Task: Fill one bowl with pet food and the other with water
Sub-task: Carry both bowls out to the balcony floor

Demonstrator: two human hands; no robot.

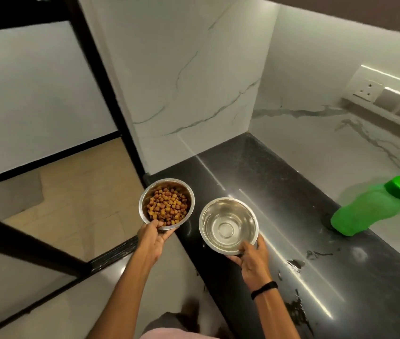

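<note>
A: What is the left hand (154, 237) doing?

B: It grips the near rim of a round stainless steel bowl (166, 203) holding brown and orange pet food kibble (167, 207). The thumb lies over the rim and the fingers curl underneath, so the hand is clamped on that bowl. The bowl sits at the front left corner of the black speckled stone countertop (279, 192), partly out past its edge; whether it rests there or is lifted, I cannot tell

A: And the right hand (251, 259)?

B: Closed on the near edge of a second round stainless steel bowl (228, 225), thumb on the rim, fingers below. A black band (264, 289) circles that wrist. This bowl is over the countertop, just right of the kibble bowl, the two apart. Its inside is shiny, and I cannot say for certain whether it holds water

A: Anything else on the counter?

B: A translucent green plastic bottle with a green cap (375, 206) stands well to the right, near the white marble wall (316, 148). Wet patches (294, 264) glisten on the stone between the bottle and the right hand. A white socket and switch panel (385, 94) is mounted on the wall above the bottle
</note>
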